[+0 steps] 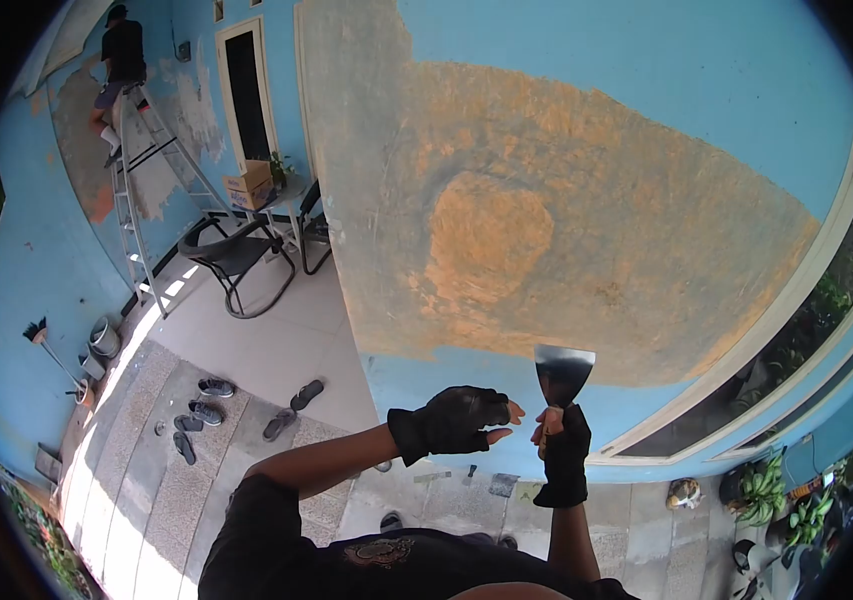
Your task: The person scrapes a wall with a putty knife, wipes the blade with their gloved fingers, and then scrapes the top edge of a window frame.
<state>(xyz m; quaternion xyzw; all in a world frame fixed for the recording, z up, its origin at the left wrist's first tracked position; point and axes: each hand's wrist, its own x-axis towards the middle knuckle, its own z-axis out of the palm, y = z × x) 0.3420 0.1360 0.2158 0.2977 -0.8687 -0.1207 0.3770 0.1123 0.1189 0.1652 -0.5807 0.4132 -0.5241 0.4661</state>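
My right hand [564,455], in a black fingerless glove, is closed round the handle of a scraper [563,368] with a wide metal blade pointing up. My left hand [461,418], gloved the same way, hangs a little to the left of it with its fingers stretched out and nothing in them. Both hands are in front of the lower part of a blue wall [646,50]. On that wall a large stripped patch [366,180] shows bare grey and orange, with a rounded orange area [491,235] near its middle.
At the far left a person [124,50] sits on a ladder [126,220] against another partly stripped wall. A black chair [236,255] and a cardboard box [250,186] on a small table stand nearby. Shoes [208,411] lie on the paving; potted plants [761,490] are at right.
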